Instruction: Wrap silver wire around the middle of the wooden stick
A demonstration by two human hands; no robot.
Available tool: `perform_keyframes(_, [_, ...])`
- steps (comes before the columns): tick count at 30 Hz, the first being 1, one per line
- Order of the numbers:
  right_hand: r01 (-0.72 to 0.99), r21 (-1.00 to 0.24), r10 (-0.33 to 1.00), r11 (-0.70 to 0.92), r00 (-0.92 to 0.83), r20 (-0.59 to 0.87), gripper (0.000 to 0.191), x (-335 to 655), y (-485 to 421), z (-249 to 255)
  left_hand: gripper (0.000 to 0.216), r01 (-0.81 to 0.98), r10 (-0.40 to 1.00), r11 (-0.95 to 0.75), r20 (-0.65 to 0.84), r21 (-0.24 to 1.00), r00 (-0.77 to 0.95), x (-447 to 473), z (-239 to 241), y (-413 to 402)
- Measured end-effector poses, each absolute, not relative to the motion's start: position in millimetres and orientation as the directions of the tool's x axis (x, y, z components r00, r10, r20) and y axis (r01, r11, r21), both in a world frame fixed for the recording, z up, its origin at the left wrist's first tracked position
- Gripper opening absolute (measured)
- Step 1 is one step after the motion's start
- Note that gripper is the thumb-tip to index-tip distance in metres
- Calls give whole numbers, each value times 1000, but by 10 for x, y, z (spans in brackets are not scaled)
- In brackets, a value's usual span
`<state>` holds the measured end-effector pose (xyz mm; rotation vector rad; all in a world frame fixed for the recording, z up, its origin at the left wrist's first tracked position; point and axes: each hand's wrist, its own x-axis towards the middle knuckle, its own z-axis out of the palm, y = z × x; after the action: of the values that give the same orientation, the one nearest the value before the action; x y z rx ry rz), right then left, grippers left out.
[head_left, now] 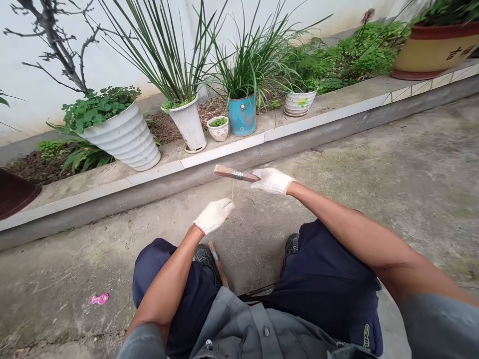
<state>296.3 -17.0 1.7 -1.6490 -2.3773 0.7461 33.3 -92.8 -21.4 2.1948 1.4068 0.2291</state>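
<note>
Right hand: the gloved right hand [274,181] is closed on one end of a wooden stake [223,171]; the exact placing of the thumb cannot be told.
Wooden stake: held in the air in front of the person, above the concrete ground [337,169], lying nearly level; blunt at the left end, tapered at the right end, where the fingers grip.
Winding: several turns of thin, pale line [238,174] are wrapped around the middle of the stake.
Strand: a single light strand [233,189] runs down from the winding to the left hand, apparently taut.
Left hand: the gloved left hand [213,217] pinches the strand at the fingertips, below the stake and apart from it.
Gloves: off-white knit on both hands; the left cuff shows a red edge.
Second stake: a second wooden piece [221,270], also wrapped near its upper end, lies just beside the left shoe [204,255]; its lower end is partly hidden by clothing.
Pink item: a small pink object [99,299] lies on the ground, left of the left knee; its kind cannot be told.
Ledge: a tile-edged ledge [239,148] crosses ahead, bearing a ribbed white pot [125,137], a tall white pot [189,124], a small patterned pot [218,131] and a blue container [242,117], all planted.
</note>
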Motion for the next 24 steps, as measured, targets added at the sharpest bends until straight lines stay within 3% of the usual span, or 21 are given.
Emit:
perform_keyframes(3, [924,-274,936,266,-316,-155,28,2943,-115,-59,35,807,870,-338,-167,483,464,350,-207,-953])
perform_keyframes(6, [954,-92,919,286,-300,-258,34,2910,-148,-63,38,798,845,-380,-175,467,505,339,-192,-958])
perform_keyframes(9, [923,-6,843,386,-355,-404,33,2898,-221,-64,39,806,844,-429,-138,408,519,293,-184,-935])
perform_keyframes(11, [856,-51,735,515,-471,-488,22,2918,-267,-87,38,819,849,-455,-108,351,518,261,-183,-911])
perform_keyframes(13, [766,-176,595,618,-603,-531,11,2954,-305,-116,38,823,851,-460,-101,333,516,244,-180,-891])
perform_keyframes(17, [642,-486,402,593,-759,-513,13,3026,-362,-114,39,793,834,-431,-144,431,532,266,-190,-878])
perform_keyframes(20, [622,-626,417,470,-782,-464,18,3042,-398,-23,32,745,814,-419,-149,519,562,297,-213,-890])
perform_keyframes(24, [602,-724,624,338,-719,-306,25,3001,-403,125,42,757,860,-325,-155,567,486,334,-202,-926])
